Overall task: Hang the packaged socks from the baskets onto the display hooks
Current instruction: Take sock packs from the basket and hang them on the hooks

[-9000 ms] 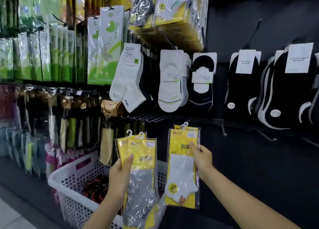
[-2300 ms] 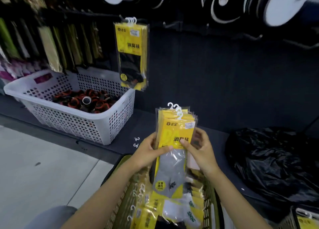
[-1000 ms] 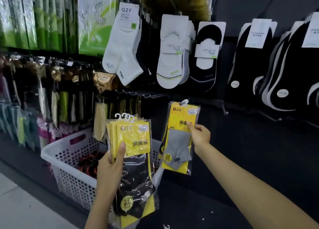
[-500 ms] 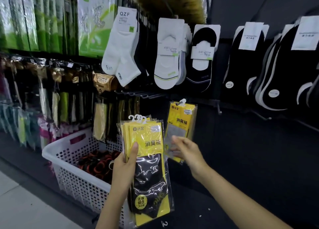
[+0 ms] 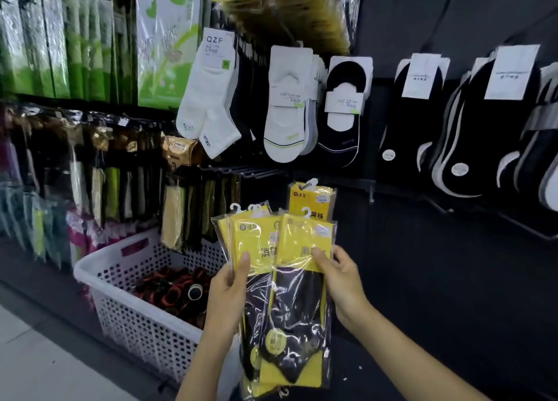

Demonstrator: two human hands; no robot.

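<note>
"Fingers (image 5: 320,255) of your right hand (image 5: 342,283) are pinching the yellow header of the front pack (image 5: 299,307), with the thumb on its face and the rest curling behind its right edge."

"And my left hand (image 5: 228,289)?"

"It is gripping the fan of packs (image 5: 252,243) by the left side. The thumb is pressing on the front and the other fingers are hiding behind. The front pack is overlapping that fan, so both hands are touching the bundle."

"Where am I heading with it?"

"The hung pack (image 5: 312,197) is hanging on the dark wall above your right fingers and a little farther back. Your right hand is sitting nearer to it than your left. I am judging that the right hand should be the one carrying the pack up and away from you."

"Which way is my pack lying?"

"Its long axis is running nearly upright. Its white hanger (image 5: 306,212) is pointing up and overlapping the lower part of the hung pack. The sock's toe end is pointing down toward the floor. That is matching the way the hung one is hanging."

"Can you see the rod itself?"

"I am not making it out against the black panel. Only the hung pack's own hanger is showing where it is. The white basket (image 5: 93,269) is sitting low to your left, well apart from this."
</note>
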